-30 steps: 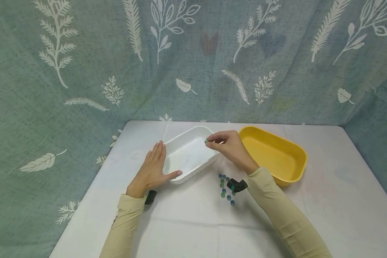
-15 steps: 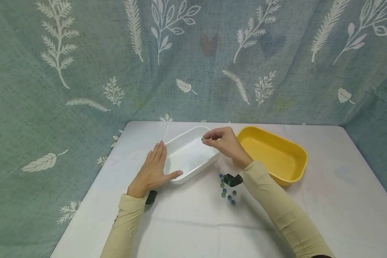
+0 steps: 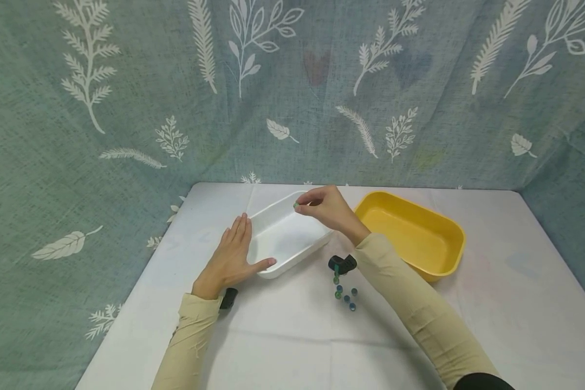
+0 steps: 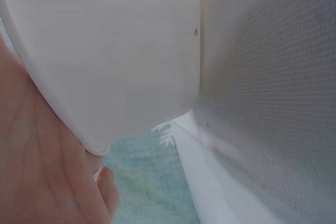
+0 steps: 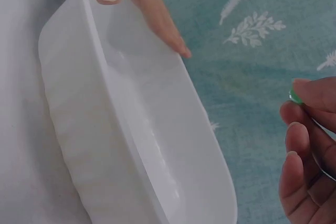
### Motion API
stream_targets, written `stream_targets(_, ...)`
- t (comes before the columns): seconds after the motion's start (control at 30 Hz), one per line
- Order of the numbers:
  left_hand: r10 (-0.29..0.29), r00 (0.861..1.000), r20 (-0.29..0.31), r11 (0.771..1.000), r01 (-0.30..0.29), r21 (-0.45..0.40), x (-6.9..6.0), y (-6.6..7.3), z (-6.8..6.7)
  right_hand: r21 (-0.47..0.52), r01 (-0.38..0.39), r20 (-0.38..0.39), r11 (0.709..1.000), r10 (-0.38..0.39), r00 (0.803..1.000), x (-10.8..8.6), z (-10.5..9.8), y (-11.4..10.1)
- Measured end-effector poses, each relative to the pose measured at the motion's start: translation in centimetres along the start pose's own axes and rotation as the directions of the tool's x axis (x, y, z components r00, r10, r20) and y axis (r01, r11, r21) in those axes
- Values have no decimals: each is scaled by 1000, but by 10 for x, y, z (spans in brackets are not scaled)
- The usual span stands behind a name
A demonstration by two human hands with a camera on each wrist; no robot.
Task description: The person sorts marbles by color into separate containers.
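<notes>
My right hand (image 3: pixel 329 208) pinches a small green marble (image 5: pixel 295 96) between thumb and fingertip, above the far end of a white tub (image 3: pixel 290 234). In the right wrist view the marble shows as a green sliver between the fingertips. My left hand (image 3: pixel 231 257) rests along the near left end of the tub with straight fingers and the thumb spread over its front rim. Seen from the left wrist, the palm (image 4: pixel 39 156) lies against the tub's edge. Several blue and green marbles (image 3: pixel 346 298) lie on the cloth below my right wrist, some hidden by the wrist camera.
A yellow tub (image 3: pixel 414 233) stands right of the white one, partly behind my right forearm. White cloth (image 3: pixel 273 346) covers the table. A patterned green curtain (image 3: pixel 292 108) hangs behind the table's far edge.
My right hand has moved left and slightly away from me, carrying the green marble farther over the white tub. My left hand has stayed in place at the tub's end.
</notes>
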State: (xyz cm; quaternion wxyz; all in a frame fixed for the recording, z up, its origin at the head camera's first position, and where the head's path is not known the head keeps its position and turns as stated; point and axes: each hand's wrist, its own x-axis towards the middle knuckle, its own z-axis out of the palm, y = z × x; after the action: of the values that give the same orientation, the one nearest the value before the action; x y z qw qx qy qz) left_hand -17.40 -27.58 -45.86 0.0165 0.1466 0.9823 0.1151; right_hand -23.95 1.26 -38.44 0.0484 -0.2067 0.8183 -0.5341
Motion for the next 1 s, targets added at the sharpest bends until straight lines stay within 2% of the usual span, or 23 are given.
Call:
stream_targets(0.3, -1, 1000, 7, 1000, 1, -10, 0, 1, -1, -16, -12, 22, 1000, 12, 1000, 9, 5, 7)
stream_targets(0.67, 1, 1000, -14, 1000, -2, -24, -2, 2, 0, -25, -28, 36, 999, 28, 999, 17, 13, 12)
stream_targets(1.0, -1, 1000, -10, 1000, 1, -22, -2, 1, -1, -66, -78, 60, 995, 82, 995, 21, 19, 14)
